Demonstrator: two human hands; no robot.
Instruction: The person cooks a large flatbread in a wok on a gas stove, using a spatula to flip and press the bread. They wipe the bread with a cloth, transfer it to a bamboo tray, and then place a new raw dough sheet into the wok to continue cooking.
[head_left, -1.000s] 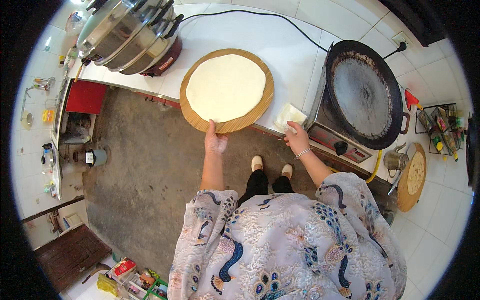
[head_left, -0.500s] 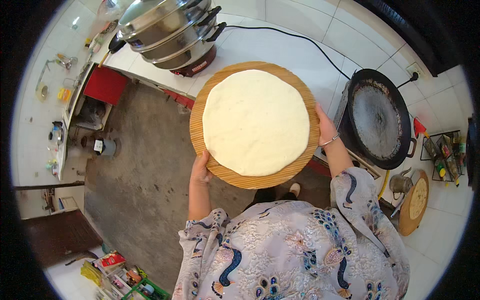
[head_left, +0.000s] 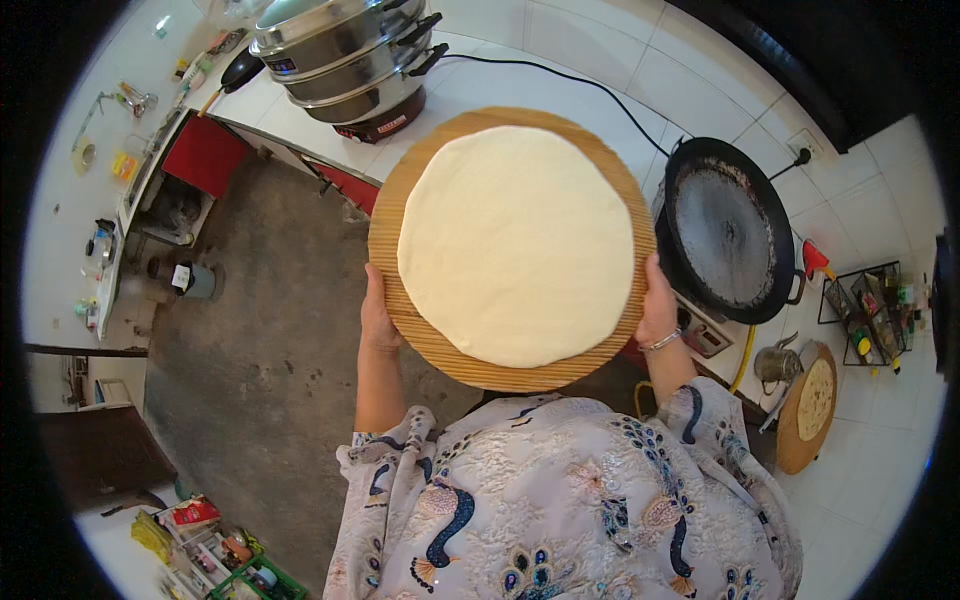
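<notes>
Between my two hands is a round, ridged wooden board (head_left: pixel 392 300), held up in front of me. A large flat sheet of pale rolled dough (head_left: pixel 515 245) lies on it, with a rim of bare wood showing around. My left hand (head_left: pixel 377 312) grips the board's left edge, thumb along the top side. At the right edge my right hand (head_left: pixel 657 308), with a bracelet at its wrist, has hold of it too. Fingers under the board are hidden. To the right of the board stands a large black wok (head_left: pixel 728 235), its inside wet or greasy.
A steel tiered steamer (head_left: pixel 345 60) stands on the white tiled counter (head_left: pixel 480 85), its black cord (head_left: pixel 580 75) running behind the board. Right of the wok are a metal kettle (head_left: pixel 778 365), another round board with flatbread (head_left: pixel 815 400) and a bottle rack (head_left: pixel 862 315).
The board with the dough looks larger, closer to my view, and has turned slightly. Both hands still hold its edges. The surroundings have shifted a little with my head.
</notes>
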